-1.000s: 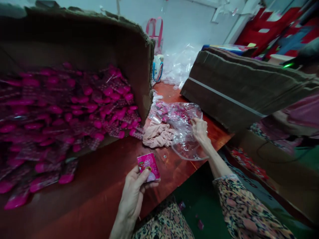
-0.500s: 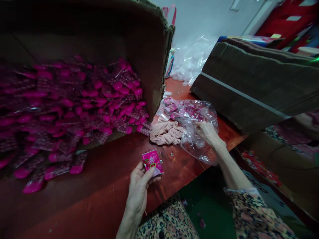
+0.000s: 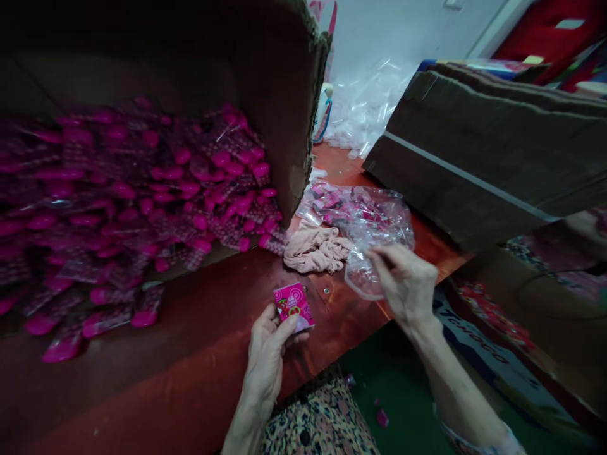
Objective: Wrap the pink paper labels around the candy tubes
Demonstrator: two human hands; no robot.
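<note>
1 pink sachet: clamped in the left hand, thumb pressed on its face.
Right hand: apart from the left, pinched closed at the edge of a clear plastic bag; cannot tell whether it grips the bag.
Bag contents: small pink packets, just beyond the right hand.
Cloth: crumpled peach cloth, ahead of and between the hands, touching the bag.
Left of the left hand: open cardboard box, packed with pink blister sachets, some spilling onto the red wooden table.
Beyond the right hand: flattened cardboard.
</note>
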